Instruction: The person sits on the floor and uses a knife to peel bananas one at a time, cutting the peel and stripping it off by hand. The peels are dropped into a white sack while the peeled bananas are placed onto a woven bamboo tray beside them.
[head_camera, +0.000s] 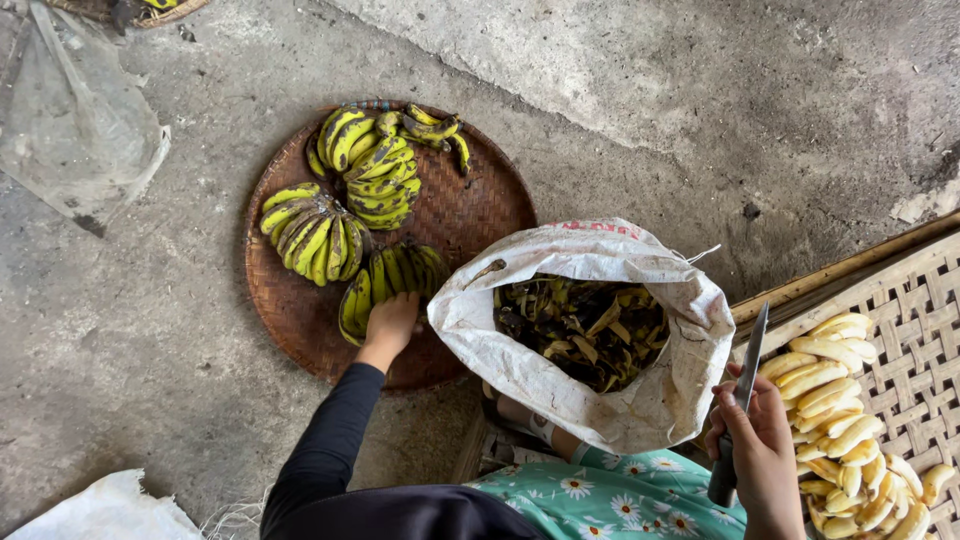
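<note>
My left arm stretches forward over the round tray (290, 320), left hand (388, 325) closing on a banana bunch (385, 280) at its near edge. Beside it sits the sack (520, 370) of peels (585, 330). My right hand (760, 450) grips a knife (745, 385), blade up, near peeled bananas (835, 400).
</note>
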